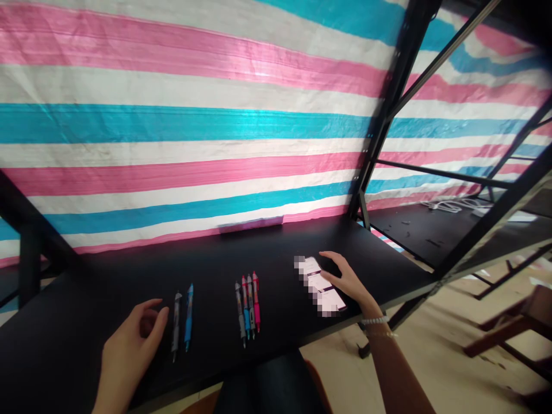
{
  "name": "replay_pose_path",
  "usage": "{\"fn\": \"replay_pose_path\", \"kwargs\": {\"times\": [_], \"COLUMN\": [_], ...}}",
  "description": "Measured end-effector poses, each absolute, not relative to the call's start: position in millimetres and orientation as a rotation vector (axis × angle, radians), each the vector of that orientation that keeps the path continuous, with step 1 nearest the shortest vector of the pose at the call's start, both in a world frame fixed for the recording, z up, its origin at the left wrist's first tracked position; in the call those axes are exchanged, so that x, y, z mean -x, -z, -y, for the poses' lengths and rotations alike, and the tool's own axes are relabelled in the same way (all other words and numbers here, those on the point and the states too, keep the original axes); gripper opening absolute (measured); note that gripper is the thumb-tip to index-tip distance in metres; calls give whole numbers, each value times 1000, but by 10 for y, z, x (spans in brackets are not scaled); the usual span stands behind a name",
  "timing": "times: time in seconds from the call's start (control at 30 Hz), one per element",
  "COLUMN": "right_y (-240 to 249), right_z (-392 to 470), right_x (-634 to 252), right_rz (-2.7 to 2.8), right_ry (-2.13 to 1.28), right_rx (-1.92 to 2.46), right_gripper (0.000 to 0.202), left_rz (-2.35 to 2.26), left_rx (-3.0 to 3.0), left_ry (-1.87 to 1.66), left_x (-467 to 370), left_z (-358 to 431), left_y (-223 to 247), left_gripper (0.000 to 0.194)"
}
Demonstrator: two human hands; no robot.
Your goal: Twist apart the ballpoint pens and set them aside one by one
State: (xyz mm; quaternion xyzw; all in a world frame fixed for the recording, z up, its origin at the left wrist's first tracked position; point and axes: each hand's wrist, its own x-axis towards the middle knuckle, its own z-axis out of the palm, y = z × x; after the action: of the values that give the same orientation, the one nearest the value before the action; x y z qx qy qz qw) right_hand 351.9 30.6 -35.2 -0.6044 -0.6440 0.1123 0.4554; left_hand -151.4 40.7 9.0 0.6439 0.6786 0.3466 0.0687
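Note:
On the black tabletop point(207, 259), my left hand point(134, 345) rests with its fingers curled but apart, holding nothing, just left of a grey pen point(176, 328). Beside that pen lies a blue pen point(188, 316). Several more pens lie side by side near the middle, among them a grey one point(240, 313) at their left and a pink one point(256, 302) at their right. My right hand point(345, 276), fingers spread, is at the right edge of a phone point(330, 296) with a lit screen, partly pixelated. A bracelet circles the right wrist.
A striped pink, white and blue sheet point(194, 123) hangs behind the table. Black metal posts point(377, 138) stand at the right and left. Farther right, a second black table point(409, 224) bears white cables point(448, 205). A wooden stool point(509, 322) stands on the floor at right.

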Motion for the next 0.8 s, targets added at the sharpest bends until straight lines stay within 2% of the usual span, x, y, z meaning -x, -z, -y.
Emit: {"fn": "replay_pose_path", "kwargs": {"times": [0.27,0.43,0.53,0.7,0.8], "right_y": [399,448,452,425,419], "right_z": [-211,33,118,121,122], "right_x": [-3589,-3479,-3400,-3345,-3366], "right_rz": [1506,1566,1605,1629,1580], "right_ry": [-301,-299,-289,-251,-220], "right_rx": [1492,1481,1492,1508,1499], "right_gripper": [38,37,36,32,37], "left_rz": [-2088,-1858,-1631,-1381,-1361], "left_rx": [-1865,-2002,-2139,-2222,-2241], "left_ry": [-1322,-1583,-1562,-1530,-1446], "left_x": [1401,1009,710,465,490], "left_z": [-263,92,250,232,111], "left_y": [-139,-110,-66,-17,-36], "left_gripper": [38,29,20,19,21]}}
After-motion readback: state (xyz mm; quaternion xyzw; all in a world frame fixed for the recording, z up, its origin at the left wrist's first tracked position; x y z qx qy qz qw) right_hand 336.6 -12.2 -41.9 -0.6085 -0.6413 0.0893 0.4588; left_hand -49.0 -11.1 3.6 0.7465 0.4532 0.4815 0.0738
